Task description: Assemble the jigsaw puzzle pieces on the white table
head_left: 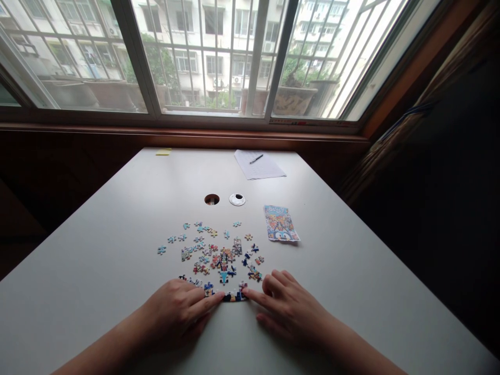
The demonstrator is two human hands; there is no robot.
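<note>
A joined strip of jigsaw puzzle pieces (233, 297), dark blue with orange and white patches, lies flat near the table's front edge. My left hand (180, 307) reaches its left part, index finger stretched out with the tip on the strip. From the other side my right hand (287, 306) puts its extended index fingertip at the strip's right end; its other fingers are spread. Neither hand grips anything. Just beyond them, loose puzzle pieces (201, 268) lie scattered around a joined cluster (224, 263). My left hand hides part of the front row.
A picture sheet (281, 224) lies right of the pieces. Behind them are a round cable hole (211, 199) and its white cover (237, 199). Papers (260, 165) with a pen (256, 159) and a yellow note (163, 152) lie at the far edge, below the window.
</note>
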